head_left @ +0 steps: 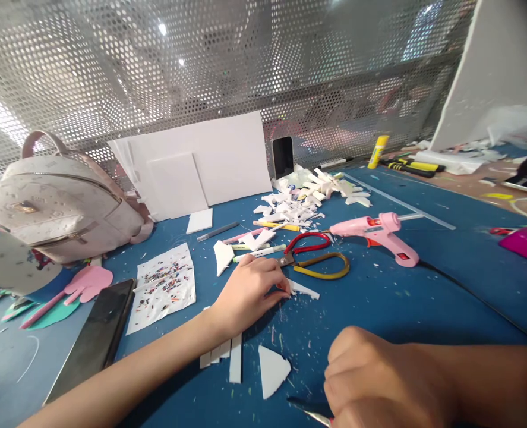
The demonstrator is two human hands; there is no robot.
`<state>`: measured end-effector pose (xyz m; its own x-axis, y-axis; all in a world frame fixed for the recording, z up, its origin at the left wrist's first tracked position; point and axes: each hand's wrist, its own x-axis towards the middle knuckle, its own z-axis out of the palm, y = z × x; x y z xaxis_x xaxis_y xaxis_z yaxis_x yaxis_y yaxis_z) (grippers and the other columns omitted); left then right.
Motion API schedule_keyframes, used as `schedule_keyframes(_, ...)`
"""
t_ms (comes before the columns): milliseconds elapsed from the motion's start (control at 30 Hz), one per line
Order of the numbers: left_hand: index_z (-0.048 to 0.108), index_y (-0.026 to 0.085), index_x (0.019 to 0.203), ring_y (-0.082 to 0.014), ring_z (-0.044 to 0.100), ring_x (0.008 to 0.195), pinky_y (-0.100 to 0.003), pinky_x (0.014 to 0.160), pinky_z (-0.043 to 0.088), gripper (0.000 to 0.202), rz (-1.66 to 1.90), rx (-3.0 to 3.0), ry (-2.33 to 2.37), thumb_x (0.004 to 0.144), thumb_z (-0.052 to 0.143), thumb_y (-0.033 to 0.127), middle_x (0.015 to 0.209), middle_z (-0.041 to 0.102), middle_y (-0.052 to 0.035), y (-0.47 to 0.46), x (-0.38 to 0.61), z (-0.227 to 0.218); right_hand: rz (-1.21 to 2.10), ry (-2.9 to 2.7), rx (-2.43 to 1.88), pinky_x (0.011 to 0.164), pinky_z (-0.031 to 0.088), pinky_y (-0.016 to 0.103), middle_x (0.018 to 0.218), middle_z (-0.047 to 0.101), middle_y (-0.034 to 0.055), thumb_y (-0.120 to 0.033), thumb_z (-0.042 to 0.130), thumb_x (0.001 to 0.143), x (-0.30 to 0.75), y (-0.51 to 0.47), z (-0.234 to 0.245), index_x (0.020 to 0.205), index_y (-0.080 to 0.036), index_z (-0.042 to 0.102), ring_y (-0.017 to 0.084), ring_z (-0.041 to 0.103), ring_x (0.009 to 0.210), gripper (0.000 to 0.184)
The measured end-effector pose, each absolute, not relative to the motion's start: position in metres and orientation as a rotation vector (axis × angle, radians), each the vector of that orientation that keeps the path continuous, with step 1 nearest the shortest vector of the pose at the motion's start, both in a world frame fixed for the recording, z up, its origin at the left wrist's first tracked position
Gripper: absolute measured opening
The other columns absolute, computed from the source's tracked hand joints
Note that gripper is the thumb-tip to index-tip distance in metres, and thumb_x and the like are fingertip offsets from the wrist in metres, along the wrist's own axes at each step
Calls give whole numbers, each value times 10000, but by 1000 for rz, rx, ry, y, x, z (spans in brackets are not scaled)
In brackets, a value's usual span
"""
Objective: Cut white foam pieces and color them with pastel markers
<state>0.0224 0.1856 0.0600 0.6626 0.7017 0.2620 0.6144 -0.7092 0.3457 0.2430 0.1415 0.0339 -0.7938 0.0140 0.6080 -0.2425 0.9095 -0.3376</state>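
My left hand (249,292) rests on the blue table (379,303), fingers curled and pinching the end of a thin white foam strip (303,289). At the bottom of the view, my right hand (374,380) is closed in a fist round a thin tool whose metal tip (314,415) pokes out; I cannot name it. A white foam wedge (272,370) and several short foam strips (227,353) lie between my forearms. Scissors (314,257) with one red and one yellow handle lie just beyond my left hand.
A pink glue gun (376,233) with its cable lies right of the scissors. Foam scraps (303,199), pens, white foam boards (201,163), a phone (283,156), a glue stick (378,151), a white backpack (62,205), a dark tablet (94,336) and a speckled paper sheet (163,285) surround them.
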Motion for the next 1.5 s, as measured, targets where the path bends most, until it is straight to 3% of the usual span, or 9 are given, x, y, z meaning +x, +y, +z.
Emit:
schedule_keyframes(100,690,227,886,-171,622,885,-327,788,329,47,538,2668,1057,926,669,214,925,681,6,187,24,60,505,-2473,159,455,272,266,531,464,-43,-365,405,1024,245,140,31,804,-177,582,110,397,429,340)
schedule_keyframes(367,661,210,893,-172,634,904,-327,788,331,61,506,2699,1039,944,634,190,958,681,-5,185,26,59,476,-2539,167,460,287,266,540,488,-42,-401,501,986,246,141,32,812,-180,583,110,426,441,293)
schedule_keyframes(1000,676,205,903,-160,636,903,-326,774,374,41,509,2766,988,935,657,219,937,673,9,191,35,61,461,-2549,142,469,295,265,543,498,-43,-371,503,976,247,139,27,806,-191,559,116,457,452,254)
schedule_keyframes(1133,670,190,891,-154,638,887,-344,842,438,77,597,2778,1064,950,630,219,945,670,6,216,42,81,466,-2541,134,472,291,262,536,479,-51,-374,478,984,247,139,26,798,-190,559,111,444,445,273)
schedule_keyframes(1233,654,147,994,-188,642,967,-413,902,511,142,679,2775,1193,964,608,277,1037,667,-38,256,52,96,497,-2499,147,464,289,259,538,476,-45,-365,438,992,247,140,27,793,-185,562,110,438,443,295)
schedule_keyframes(1500,573,165,1251,-228,638,1060,-449,906,547,343,676,2763,1257,962,612,344,1231,614,-90,316,66,86,505,-2487,168,430,264,259,530,447,-45,-371,484,946,246,141,21,799,-186,575,120,414,422,253)
